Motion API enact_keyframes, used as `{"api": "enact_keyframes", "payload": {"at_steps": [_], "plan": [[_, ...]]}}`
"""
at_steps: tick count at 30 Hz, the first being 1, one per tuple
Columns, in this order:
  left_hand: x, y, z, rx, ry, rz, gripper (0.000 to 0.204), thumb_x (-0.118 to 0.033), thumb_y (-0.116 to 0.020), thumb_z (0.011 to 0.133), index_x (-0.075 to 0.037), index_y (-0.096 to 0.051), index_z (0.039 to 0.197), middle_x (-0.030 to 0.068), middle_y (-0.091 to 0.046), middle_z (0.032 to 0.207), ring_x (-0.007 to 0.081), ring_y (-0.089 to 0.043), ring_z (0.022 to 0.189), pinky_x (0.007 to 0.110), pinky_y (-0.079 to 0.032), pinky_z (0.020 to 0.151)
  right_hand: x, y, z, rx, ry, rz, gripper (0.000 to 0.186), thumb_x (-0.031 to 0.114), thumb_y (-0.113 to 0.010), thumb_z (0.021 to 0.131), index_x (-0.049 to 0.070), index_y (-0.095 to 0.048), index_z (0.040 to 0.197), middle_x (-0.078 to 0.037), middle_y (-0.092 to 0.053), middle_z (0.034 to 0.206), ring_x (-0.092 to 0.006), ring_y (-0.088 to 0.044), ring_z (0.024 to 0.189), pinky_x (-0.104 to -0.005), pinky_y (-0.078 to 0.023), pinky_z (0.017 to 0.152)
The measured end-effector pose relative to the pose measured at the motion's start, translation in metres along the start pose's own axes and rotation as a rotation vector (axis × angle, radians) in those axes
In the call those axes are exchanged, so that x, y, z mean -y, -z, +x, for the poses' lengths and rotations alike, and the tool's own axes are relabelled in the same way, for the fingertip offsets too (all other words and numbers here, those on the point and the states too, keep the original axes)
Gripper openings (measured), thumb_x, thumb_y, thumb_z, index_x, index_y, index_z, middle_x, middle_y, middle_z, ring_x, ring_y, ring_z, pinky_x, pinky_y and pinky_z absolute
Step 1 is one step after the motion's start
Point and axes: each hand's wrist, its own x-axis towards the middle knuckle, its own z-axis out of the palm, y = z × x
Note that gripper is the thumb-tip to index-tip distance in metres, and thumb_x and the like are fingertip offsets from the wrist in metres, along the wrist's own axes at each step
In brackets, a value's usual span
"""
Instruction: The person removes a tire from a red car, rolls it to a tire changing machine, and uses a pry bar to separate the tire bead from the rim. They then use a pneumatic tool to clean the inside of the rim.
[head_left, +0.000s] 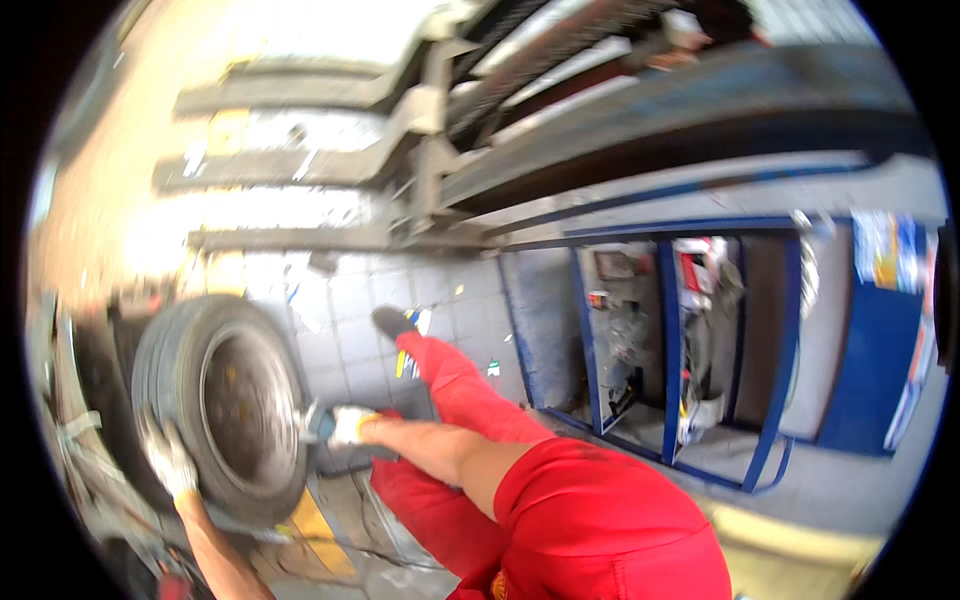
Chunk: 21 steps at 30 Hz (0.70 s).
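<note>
A large tyre [282, 355] on a metal wheel rim [238, 395] stands upright at the left, blurred by motion. My left hand [170, 460], in a white glove, lies against its tread with the fingers stretched out. My right hand [350, 424], also gloved in white, is closed round a dark teal hand tool [319, 423]. That tool's pale front end is at the right side of the wheel, by the edge of the rim. Blur hides the tool's exact kind and whether it touches the metal.
Grey vehicle lift arms [290, 170] and a long beam [680, 140] extend across the top. A blue shelf frame [668, 350] holding tools and parts stands at the right. My shoe [393, 322] is on the tiled floor [350, 345], near scattered scraps. A cable [375, 550] lies below the wheel.
</note>
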Motion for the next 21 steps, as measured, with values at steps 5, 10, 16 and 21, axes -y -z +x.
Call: {"api": "enact_keyframes", "payload": {"at_steps": [5, 10, 16, 21], "plan": [[-0.039, 0.004, -0.008, 0.091, 0.094, -0.103, 0.092, -0.056, -0.065, 0.099, 0.005, -0.039, 0.162, 0.03, -0.041, 0.165, 0.043, -0.036, 0.155, 0.049, -0.029, 0.128, 0.003, 0.019, -0.047, -0.082, -0.089, 0.091, 0.064, 0.036, -0.085, 0.063, 0.008, -0.074, 0.12, -0.02, -0.078, 0.115, -0.035, -0.075, 0.11, -0.0461, -0.06, 0.091], [-0.041, -0.007, 0.006, 0.099, 0.111, -0.004, 0.099, -0.065, -0.069, 0.094, -0.001, -0.04, 0.164, 0.0251, -0.039, 0.168, 0.0404, -0.036, 0.156, 0.048, -0.029, 0.128, 0.014, 0.056, -0.098, -0.182, -0.042, 0.159, 0.066, 0.033, -0.088, 0.063, 0.008, -0.073, 0.122, -0.019, -0.078, 0.116, -0.0365, -0.075, 0.11, -0.0477, -0.059, 0.091], [-0.04, 0.003, -0.007, 0.101, 0.197, 0.053, 0.103, -0.07, -0.066, 0.093, -0.001, -0.04, 0.164, 0.0233, -0.039, 0.169, 0.0397, -0.036, 0.156, 0.047, -0.028, 0.129, 0.012, 0.066, -0.097, -0.106, -0.025, 0.129, 0.068, 0.034, -0.089, 0.062, 0.006, -0.072, 0.122, -0.019, -0.078, 0.115, -0.0361, -0.074, 0.111, -0.0473, -0.059, 0.092], [-0.032, -0.003, -0.012, 0.046, 0.133, 0.04, 0.095, -0.061, -0.07, 0.096, 0.003, -0.042, 0.161, 0.0267, -0.041, 0.166, 0.042, -0.038, 0.154, 0.048, -0.029, 0.128, 0.003, 0.058, -0.082, -0.211, -0.017, 0.137, 0.059, 0.039, -0.09, 0.063, 0.009, -0.078, 0.113, -0.017, -0.08, 0.109, -0.0348, -0.077, 0.102, -0.0466, -0.06, 0.087]]}}
